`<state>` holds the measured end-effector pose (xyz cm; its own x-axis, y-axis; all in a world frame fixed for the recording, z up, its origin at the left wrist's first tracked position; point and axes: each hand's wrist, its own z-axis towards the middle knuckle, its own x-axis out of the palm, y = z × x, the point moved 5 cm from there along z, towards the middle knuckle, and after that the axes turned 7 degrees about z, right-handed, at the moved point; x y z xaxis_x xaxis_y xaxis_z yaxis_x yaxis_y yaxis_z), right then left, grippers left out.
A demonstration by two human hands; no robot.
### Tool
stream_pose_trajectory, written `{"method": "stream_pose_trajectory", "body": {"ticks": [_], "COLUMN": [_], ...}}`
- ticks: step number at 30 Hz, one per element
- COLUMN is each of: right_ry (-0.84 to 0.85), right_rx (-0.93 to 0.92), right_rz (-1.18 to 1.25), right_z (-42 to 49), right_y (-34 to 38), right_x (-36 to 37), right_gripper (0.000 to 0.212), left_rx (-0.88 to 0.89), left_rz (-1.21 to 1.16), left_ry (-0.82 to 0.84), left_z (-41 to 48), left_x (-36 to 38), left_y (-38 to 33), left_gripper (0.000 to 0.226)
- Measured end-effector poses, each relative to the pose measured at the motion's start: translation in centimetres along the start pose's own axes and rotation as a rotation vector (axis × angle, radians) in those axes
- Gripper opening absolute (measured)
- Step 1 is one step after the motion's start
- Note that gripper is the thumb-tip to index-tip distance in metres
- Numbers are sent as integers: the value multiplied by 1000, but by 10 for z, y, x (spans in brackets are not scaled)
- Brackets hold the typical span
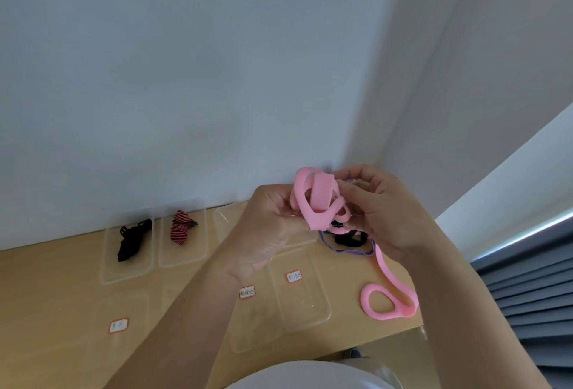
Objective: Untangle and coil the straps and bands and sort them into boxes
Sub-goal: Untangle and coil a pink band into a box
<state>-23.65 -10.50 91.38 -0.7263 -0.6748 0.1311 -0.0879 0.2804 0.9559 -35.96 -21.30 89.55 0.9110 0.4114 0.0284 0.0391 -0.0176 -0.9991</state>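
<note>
Pink band (313,199) is knotted, my left hand (269,227) and right hand (381,211) both pinching it; black strap (133,239) and striped strap (181,227) are boxed, purple band (350,252) not yet sorted.

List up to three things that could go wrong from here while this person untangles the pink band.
1. The pink band, gripped by the left hand and right hand, may knot tighter if pulled hard.
2. Its hanging tail seems to pass by the purple band and black band; lifting could drag them along.
3. Its end loop lies near the edge of the table and might slide off.
</note>
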Motion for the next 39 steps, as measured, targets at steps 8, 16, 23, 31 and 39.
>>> {"method": "stream_pose_trajectory", "body": {"ticks": [8, 16, 23, 31, 39], "right_ry": [1, 77, 161, 213, 354], "right_rx": [-64, -141, -86, -104, 8], "right_rz": [-297, -212, -164, -265, 172], "right_z": [1, 7, 15, 16, 11], "right_y": [0, -10, -29, -20, -14], "right_x": [5, 15, 17, 15, 16], "right_gripper": [23, 23, 25, 47, 41], "left_rx": [3, -31, 3, -108, -193], "left_rz": [-194, -419, -293, -118, -128], "left_ry": [2, 59, 64, 112, 209], "left_z": [3, 6, 7, 11, 14], "left_x": [0, -6, -9, -17, -18], "left_y": [6, -5, -3, 0, 5], "left_gripper": [29, 30, 36, 33, 42]}}
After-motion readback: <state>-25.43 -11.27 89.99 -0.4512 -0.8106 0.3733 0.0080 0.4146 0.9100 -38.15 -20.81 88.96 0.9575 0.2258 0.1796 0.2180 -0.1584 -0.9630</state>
